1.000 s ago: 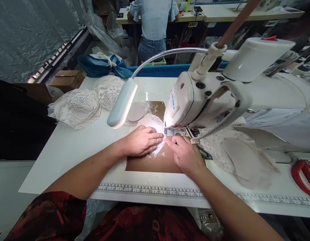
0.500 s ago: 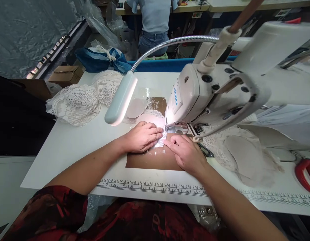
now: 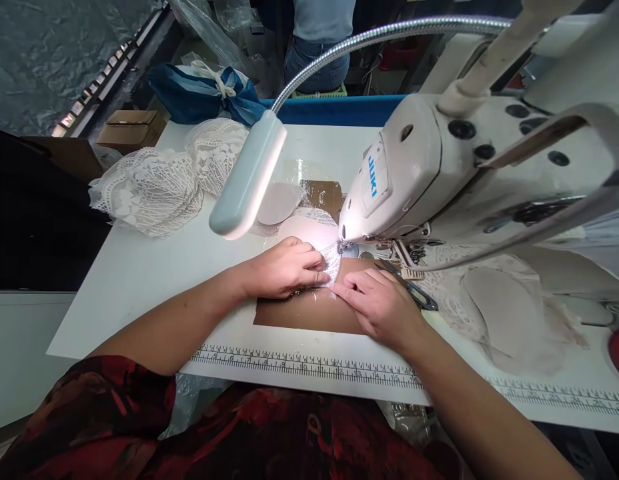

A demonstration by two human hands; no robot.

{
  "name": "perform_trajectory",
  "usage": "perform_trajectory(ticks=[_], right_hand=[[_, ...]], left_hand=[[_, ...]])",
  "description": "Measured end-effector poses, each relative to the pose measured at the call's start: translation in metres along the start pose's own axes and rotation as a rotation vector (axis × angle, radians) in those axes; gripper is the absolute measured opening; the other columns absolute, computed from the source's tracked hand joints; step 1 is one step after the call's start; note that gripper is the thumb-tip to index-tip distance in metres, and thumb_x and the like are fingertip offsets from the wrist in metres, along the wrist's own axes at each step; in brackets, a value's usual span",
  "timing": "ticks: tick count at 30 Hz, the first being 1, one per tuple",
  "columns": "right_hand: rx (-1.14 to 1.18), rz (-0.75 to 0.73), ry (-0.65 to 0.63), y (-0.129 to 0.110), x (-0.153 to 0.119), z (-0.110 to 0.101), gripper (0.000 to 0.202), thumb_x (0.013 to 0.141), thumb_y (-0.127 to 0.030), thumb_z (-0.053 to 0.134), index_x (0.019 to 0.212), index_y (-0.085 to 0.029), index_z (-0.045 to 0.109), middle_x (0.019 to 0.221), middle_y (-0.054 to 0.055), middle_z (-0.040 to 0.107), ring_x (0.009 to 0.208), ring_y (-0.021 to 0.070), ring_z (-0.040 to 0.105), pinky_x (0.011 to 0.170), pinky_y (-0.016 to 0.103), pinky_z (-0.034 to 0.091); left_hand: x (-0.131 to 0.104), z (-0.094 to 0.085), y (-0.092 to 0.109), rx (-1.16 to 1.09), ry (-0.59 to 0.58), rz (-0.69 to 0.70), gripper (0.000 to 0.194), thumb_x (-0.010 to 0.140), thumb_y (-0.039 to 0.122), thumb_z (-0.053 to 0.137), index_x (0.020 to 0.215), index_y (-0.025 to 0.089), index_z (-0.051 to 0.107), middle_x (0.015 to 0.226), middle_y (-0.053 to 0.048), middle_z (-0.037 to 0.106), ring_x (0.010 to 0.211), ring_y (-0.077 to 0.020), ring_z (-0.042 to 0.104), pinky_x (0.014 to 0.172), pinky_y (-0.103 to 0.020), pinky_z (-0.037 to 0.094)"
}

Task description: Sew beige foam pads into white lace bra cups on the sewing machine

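Observation:
Under the needle area of a white sewing machine (image 3: 394,167) lies a pale pad with white lace (image 3: 332,261), lit brightly by the lamp. My left hand (image 3: 289,268) is on its left side, fingers bent and closed together on the lace. At the lower edge of the lace, my right hand (image 3: 382,303) has its index fingertip and thumb closed at the fabric, the other fingers curled. What lies between those fingertips is partly hidden. Beneath the work is a brown sheet (image 3: 309,313) on the white table. A dark thread snipper (image 3: 422,297) lies beside my right hand.
A gooseneck lamp (image 3: 249,177) hangs over the table's left side. White lace pieces (image 3: 149,187) are heaped at the left, and more lace with pale pads (image 3: 504,307) lies at the right. A ruler tape (image 3: 309,367) runs along the front edge. A person (image 3: 322,40) sits beyond.
The camera view has shifted, so the machine looks larger. My left fingers have gone from flatter to more bent on the lace. The lace's lower edge now looks rounded and sits higher.

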State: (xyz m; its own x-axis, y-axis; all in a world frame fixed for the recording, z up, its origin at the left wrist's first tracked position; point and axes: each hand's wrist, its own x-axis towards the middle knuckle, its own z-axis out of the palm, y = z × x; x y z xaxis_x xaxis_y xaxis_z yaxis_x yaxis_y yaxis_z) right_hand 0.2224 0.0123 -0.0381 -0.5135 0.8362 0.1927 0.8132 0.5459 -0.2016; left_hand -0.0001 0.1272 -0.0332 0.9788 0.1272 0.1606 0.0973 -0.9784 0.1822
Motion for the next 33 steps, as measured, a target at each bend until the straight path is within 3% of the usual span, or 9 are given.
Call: perform_trajectory(ticks=[12,19,24,29,33], right_hand=[[0.058,-0.005,0.007,0.0001,-0.0021,-0.0012,0.036,0.082,-0.004,0.046,0.107,-0.020,0.067,0.085,0.004,0.062,0.078,0.0169,0.046,0.063,0.028,0.029],[0.135,-0.015,0.106,0.0042,-0.0038,0.0021,0.033,0.088,-0.008,0.045,0.111,-0.018,0.066,0.086,0.005,0.064,0.075,0.0160,0.048,0.065,0.028,0.035],[0.046,-0.022,0.042,0.0017,-0.0025,0.0019,0.041,0.083,-0.005,0.047,0.118,-0.017,0.064,0.086,0.005,0.063,0.077,0.0173,0.047,0.063,0.029,0.032],[-0.029,0.008,0.012,-0.0022,0.0000,0.0014,0.034,0.085,-0.007,0.045,0.109,-0.018,0.067,0.083,0.005,0.060,0.076,0.0176,0.045,0.061,0.029,0.029],[-0.034,-0.008,0.025,-0.0026,0.0003,0.0014,0.031,0.088,-0.009,0.043,0.105,-0.017,0.067,0.082,0.006,0.060,0.076,0.0178,0.044,0.061,0.029,0.028]], left_hand=[[0.0009,-0.0033,0.0018,0.088,-0.074,0.021,0.034,0.100,0.024,0.034,0.124,0.027,0.059,0.102,-0.008,0.062,0.088,-0.0201,0.050,0.075,-0.035,0.032],[-0.0002,-0.0004,0.0004,0.100,-0.048,0.049,0.035,0.100,0.025,0.034,0.125,0.025,0.059,0.106,-0.009,0.061,0.088,-0.0210,0.049,0.075,-0.036,0.033],[-0.0011,0.0005,0.0000,0.085,-0.045,0.035,0.034,0.099,0.025,0.036,0.125,0.026,0.059,0.106,-0.009,0.063,0.088,-0.0211,0.051,0.075,-0.036,0.034],[0.0015,-0.0004,0.0046,0.022,0.005,-0.010,0.030,0.097,0.026,0.041,0.119,0.022,0.061,0.126,-0.011,0.059,0.099,-0.0221,0.054,0.080,-0.036,0.038],[0.0082,0.0014,0.0076,0.052,0.030,-0.099,0.037,0.097,0.027,0.040,0.128,0.015,0.056,0.135,-0.014,0.054,0.099,-0.0238,0.054,0.080,-0.036,0.042]])
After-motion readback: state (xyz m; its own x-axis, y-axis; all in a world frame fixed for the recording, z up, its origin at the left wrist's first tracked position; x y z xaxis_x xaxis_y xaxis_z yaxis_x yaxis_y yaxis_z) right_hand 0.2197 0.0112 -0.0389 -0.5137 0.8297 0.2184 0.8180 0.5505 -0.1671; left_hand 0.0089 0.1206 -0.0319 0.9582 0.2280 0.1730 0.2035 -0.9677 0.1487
